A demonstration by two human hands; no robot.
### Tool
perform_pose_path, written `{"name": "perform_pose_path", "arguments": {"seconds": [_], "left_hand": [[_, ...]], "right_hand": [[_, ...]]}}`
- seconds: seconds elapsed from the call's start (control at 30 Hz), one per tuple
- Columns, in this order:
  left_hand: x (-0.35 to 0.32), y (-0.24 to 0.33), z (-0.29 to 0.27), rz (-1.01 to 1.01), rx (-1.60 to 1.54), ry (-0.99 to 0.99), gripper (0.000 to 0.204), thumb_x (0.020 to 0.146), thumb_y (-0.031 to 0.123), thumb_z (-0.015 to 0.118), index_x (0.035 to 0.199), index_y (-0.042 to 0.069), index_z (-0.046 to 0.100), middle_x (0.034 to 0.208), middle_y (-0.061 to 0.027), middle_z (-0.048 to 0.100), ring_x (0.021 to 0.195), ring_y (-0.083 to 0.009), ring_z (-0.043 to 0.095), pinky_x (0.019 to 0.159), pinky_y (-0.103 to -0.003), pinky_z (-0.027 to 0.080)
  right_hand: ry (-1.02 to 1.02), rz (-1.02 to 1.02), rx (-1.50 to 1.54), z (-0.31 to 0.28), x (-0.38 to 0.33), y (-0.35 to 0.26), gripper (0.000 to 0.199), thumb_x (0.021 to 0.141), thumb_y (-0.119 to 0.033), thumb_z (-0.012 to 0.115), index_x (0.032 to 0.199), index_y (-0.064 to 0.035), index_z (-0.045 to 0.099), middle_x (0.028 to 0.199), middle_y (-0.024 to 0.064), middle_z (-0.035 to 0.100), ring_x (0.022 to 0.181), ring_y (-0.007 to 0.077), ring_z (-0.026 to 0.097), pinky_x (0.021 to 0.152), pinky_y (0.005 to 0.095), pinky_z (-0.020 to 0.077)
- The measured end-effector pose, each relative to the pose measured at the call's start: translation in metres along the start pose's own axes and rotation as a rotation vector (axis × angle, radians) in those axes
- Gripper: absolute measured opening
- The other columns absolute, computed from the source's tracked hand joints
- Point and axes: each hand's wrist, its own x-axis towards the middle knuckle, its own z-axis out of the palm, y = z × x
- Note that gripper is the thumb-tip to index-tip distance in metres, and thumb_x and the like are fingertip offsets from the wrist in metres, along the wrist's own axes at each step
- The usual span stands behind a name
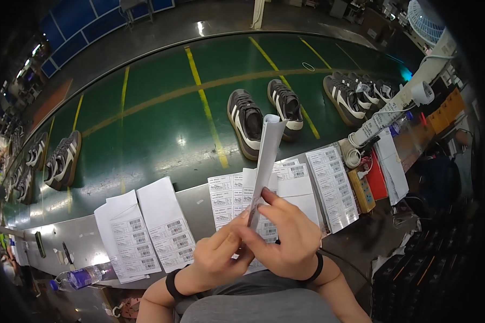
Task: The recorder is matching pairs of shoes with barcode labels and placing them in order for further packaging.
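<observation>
Between my two hands stands a white label sheet (pixel 270 142), folded or curled lengthwise into a narrow upright strip. My left hand (pixel 221 253) pinches its lower end between thumb and fingers. On the other side, my right hand (pixel 288 231) grips the same lower part, fingertips along the edge. Below and behind the hands lie label sheets (pixel 226 199) printed with barcodes and small shoe drawings. Just beyond, on the green conveyor belt (pixel 161 140), sits a pair of dark grey sneakers (pixel 245 121) with white stripes, partly covered by the raised sheet.
More label sheets (pixel 167 226) lie on the metal ledge at left, near a plastic bottle (pixel 83 277). Another label stack (pixel 331 188) is at right, beside a power strip (pixel 362 191) and a red folder (pixel 376 175). Other sneakers (pixel 64 159) stand along the belt.
</observation>
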Motion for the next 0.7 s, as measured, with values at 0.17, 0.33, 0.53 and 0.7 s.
{"name": "perform_pose_path", "arguments": {"seconds": [0.17,0.33,0.53,0.7], "left_hand": [[-0.007,0.015,-0.014,0.006,0.035,0.039,0.053,0.070,-0.002,0.074,0.121,-0.009,0.061,0.118,-0.0215,0.066,0.068,-0.0190,0.071,0.056,-0.025,0.057],[-0.020,0.018,-0.030,-0.024,0.065,0.156,0.054,0.076,-0.002,0.071,0.128,-0.007,0.057,0.125,-0.0249,0.062,0.067,-0.0214,0.070,0.058,-0.026,0.057],[-0.064,-0.009,-0.071,-0.798,-0.460,0.191,0.049,0.082,-0.004,0.064,0.130,-0.008,0.055,0.112,-0.0146,0.069,0.075,-0.0092,0.068,0.064,-0.022,0.055],[-0.117,-0.091,-0.093,-0.874,-0.638,0.413,0.042,0.085,0.005,0.063,0.125,-0.006,0.059,0.101,-0.0134,0.072,0.084,-0.0184,0.070,0.073,-0.031,0.055]], "right_hand": [[0.053,-0.182,0.028,0.013,0.010,-0.010,0.019,0.074,-0.003,0.077,0.085,0.0077,0.065,0.089,0.0262,0.069,0.073,0.0324,0.072,0.061,0.0327,0.0582],[-0.003,-0.277,0.183,0.027,0.020,-0.019,0.012,0.078,-0.001,0.073,0.084,0.0059,0.066,0.086,0.0247,0.070,0.070,0.0313,0.071,0.061,0.0325,0.0570],[-0.145,0.376,0.686,0.071,0.019,0.013,0.015,0.094,-0.004,0.061,0.080,-0.0002,0.056,0.075,0.0008,0.061,0.066,0.0035,0.057,0.059,0.0202,0.0468],[0.018,0.581,0.922,0.078,0.028,0.079,0.023,0.100,-0.015,0.054,0.079,-0.0058,0.048,0.079,0.0034,0.059,0.068,0.0103,0.062,0.060,0.0258,0.0594]]}}
